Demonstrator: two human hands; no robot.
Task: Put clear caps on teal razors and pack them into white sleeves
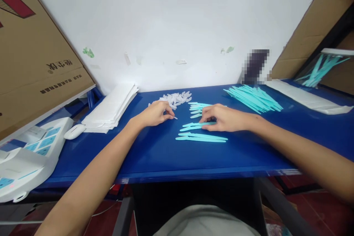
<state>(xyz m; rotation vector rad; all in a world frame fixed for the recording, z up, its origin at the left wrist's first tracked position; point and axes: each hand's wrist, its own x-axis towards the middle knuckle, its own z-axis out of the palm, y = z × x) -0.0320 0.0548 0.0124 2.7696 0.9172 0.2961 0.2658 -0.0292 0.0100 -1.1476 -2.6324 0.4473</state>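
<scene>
My left hand point(158, 113) is closed in a pinch on a small white blade cap point(175, 118), just in front of a loose pile of similar white caps point(178, 99). To its right, my right hand point(214, 118) has its fingers closed on the handle of a slim turquoise eyebrow razor point(190, 125) lying on the table. Two more turquoise razors point(201, 138) lie side by side nearer to me. Behind my right fingers, several others point(196, 107) are lined up in a row, partly covered by the hand.
A large heap of turquoise razors point(253, 97) is at the back right of the blue table point(193, 160). White sheets or pouches point(110, 107) are stacked on the left, beside a white device point(52, 147). A cardboard box point(41, 55) stands at the far left, and a clear container point(322, 70) holds razors at right.
</scene>
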